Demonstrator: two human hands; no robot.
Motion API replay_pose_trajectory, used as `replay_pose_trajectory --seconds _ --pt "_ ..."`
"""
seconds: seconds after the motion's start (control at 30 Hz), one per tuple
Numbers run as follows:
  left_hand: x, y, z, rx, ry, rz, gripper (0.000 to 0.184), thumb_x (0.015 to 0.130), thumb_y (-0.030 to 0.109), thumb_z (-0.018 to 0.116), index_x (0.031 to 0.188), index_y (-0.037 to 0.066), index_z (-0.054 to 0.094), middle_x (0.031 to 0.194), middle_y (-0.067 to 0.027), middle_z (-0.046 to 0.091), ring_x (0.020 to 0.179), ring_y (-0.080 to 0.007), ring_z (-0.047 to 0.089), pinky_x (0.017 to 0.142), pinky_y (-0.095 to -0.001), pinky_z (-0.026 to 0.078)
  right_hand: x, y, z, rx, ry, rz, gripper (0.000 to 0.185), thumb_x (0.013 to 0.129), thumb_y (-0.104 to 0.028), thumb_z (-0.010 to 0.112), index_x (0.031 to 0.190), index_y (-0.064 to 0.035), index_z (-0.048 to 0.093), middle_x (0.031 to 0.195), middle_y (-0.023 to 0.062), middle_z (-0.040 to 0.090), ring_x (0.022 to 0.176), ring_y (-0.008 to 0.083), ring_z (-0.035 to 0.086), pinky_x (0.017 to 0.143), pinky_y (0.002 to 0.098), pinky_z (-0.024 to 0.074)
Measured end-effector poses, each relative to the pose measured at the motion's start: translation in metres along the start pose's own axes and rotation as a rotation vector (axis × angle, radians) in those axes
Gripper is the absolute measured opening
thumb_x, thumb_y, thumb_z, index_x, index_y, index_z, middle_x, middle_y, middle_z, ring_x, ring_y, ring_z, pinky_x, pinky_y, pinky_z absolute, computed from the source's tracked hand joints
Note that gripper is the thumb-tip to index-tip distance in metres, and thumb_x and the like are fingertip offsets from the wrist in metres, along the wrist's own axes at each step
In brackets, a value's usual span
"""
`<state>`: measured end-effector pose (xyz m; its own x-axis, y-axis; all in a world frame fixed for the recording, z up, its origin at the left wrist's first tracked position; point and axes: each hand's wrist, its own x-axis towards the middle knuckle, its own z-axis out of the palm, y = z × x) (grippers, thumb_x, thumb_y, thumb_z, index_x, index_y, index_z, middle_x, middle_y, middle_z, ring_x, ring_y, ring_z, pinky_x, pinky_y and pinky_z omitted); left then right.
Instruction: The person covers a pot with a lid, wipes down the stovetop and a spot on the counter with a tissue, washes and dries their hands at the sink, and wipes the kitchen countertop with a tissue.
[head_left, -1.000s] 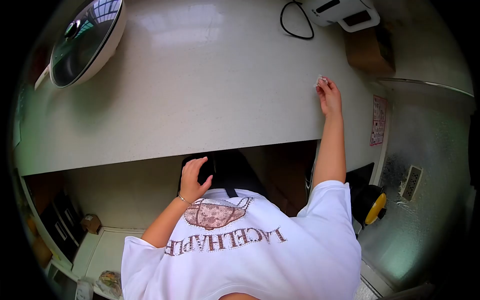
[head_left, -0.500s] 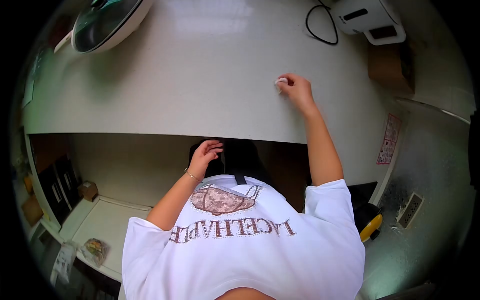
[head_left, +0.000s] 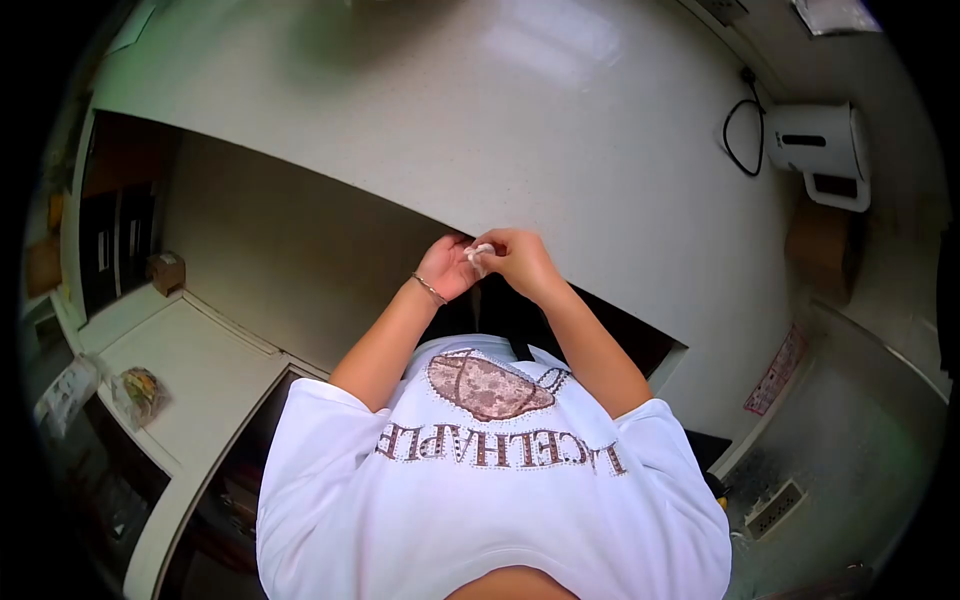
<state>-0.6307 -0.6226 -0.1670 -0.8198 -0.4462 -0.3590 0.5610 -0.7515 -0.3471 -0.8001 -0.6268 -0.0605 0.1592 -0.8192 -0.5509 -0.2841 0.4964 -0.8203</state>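
Observation:
At the front edge of the counter, my right hand pinches a small crumpled white tissue between thumb and fingers. My left hand is right beside it, palm turned up and fingers apart, with a bracelet on the wrist. The tissue hangs over the left fingers; whether it touches them I cannot tell. Both hands are close together in front of my shirt.
A white electric kettle with a black cord stands at the right, near a cardboard box. On the low shelf at the left lie a bagged item and a small brown box.
My right hand has drawn the white tissue back from the countertop to its front edge, beside my left hand. The view has turned, and the lidded pan has left the view.

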Motion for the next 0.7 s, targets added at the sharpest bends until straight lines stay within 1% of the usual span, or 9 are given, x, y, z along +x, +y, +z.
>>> replay_pose_trajectory --seconds 0.03,0.07,0.13,0.17,0.3,0.47,0.5,0.57,0.7 --pt "-0.008 0.002 0.004 -0.005 -0.012 0.034 0.036 0.093 0.02 0.028 0.11 -0.007 0.047 0.111 -0.0173 0.056 0.1 -0.0289 0.058 0.092 -0.0459 0.046 0.002 -0.005 0.006 0.458 -0.214 0.194 0.012 0.081 -0.007 0.061 0.091 0.0002 0.064 0.087 0.0086 0.063 0.083 0.0202 0.062 0.071 0.0316 0.0506" --pt "-0.018 0.004 0.008 0.038 0.012 0.067 0.037 0.093 0.02 0.028 0.11 -0.007 0.047 0.109 -0.0169 0.057 0.099 -0.0289 0.059 0.091 -0.0453 0.047 0.004 -0.014 0.006 0.657 -0.347 0.241 0.015 0.086 -0.007 0.059 0.099 0.0009 0.062 0.093 0.0048 0.062 0.087 0.0135 0.061 0.074 0.026 0.0513" --pt "-0.044 0.006 0.029 0.061 0.094 0.133 0.04 0.093 0.021 0.026 0.112 -0.006 0.048 0.107 -0.0171 0.059 0.099 -0.0288 0.059 0.091 -0.0436 0.046 0.009 -0.027 0.014 0.819 -0.453 0.26 0.017 0.087 -0.007 0.059 0.102 -0.0003 0.06 0.096 0.005 0.062 0.087 0.0133 0.061 0.076 0.0255 0.0515" --pt "-0.057 0.008 0.024 0.102 0.0 0.159 0.048 0.094 0.025 0.025 0.12 -0.01 0.045 0.117 -0.0217 0.056 0.11 -0.0326 0.055 0.099 -0.0429 0.041 0.014 -0.034 0.022 1.005 -0.517 0.282 0.019 0.087 -0.008 0.058 0.105 -0.0015 0.059 0.098 0.0053 0.061 0.087 0.0131 0.061 0.077 0.0251 0.0517" --pt "-0.128 0.008 0.054 0.142 -0.056 0.355 0.049 0.094 0.026 0.026 0.122 -0.01 0.045 0.121 -0.0212 0.054 0.114 -0.0325 0.051 0.103 -0.0434 0.037 0.041 -0.064 0.072 1.237 -0.81 0.329 0.023 0.089 -0.01 0.057 0.11 -0.0041 0.052 0.1 0.0044 0.059 0.089 0.0127 0.061 0.076 0.024 0.0546" --pt "-0.243 0.017 0.069 0.15 -0.144 0.771 0.053 0.094 0.028 0.028 0.125 -0.012 0.043 0.127 -0.0232 0.049 0.122 -0.033 0.046 0.107 -0.0425 0.032 0.07 -0.145 0.194 1.038 -1.066 0.392 0.023 0.089 -0.007 0.055 0.112 -0.0058 0.05 0.1 0.0054 0.059 0.086 0.0155 0.063 0.071 0.0277 0.0575" --pt "-0.268 0.022 0.067 0.168 -0.123 0.85 0.054 0.094 0.028 0.026 0.125 -0.013 0.042 0.129 -0.0247 0.047 0.124 -0.0334 0.044 0.108 -0.0427 0.032 0.082 -0.147 0.223 1.107 -1.156 0.424 0.025 0.091 -0.008 0.052 0.115 -0.0054 0.047 0.108 0.012 0.055 0.096 0.0256 0.059 0.076 0.0328 0.0577" --pt "-0.328 0.028 0.063 0.134 -0.134 0.98 0.054 0.094 0.027 0.025 0.126 -0.013 0.041 0.131 -0.026 0.045 0.126 -0.0343 0.041 0.109 -0.0422 0.03 0.08 -0.185 0.291 0.976 -1.174 0.436 0.026 0.091 -0.007 0.052 0.116 -0.0057 0.047 0.108 0.0114 0.055 0.095 0.0249 0.059 0.077 0.0314 0.0571" --pt "-0.452 0.048 0.031 0.089 -0.15 1.187 0.054 0.094 0.027 0.025 0.126 -0.013 0.04 0.132 -0.027 0.044 0.126 -0.0355 0.041 0.109 -0.042 0.03 0.06 -0.261 0.448 0.64 -1.165 0.325 0.021 0.09 -0.007 0.055 0.111 -0.0077 0.054 0.098 0.0023 0.06 0.087 0.0124 0.062 0.073 0.0242 0.0563"
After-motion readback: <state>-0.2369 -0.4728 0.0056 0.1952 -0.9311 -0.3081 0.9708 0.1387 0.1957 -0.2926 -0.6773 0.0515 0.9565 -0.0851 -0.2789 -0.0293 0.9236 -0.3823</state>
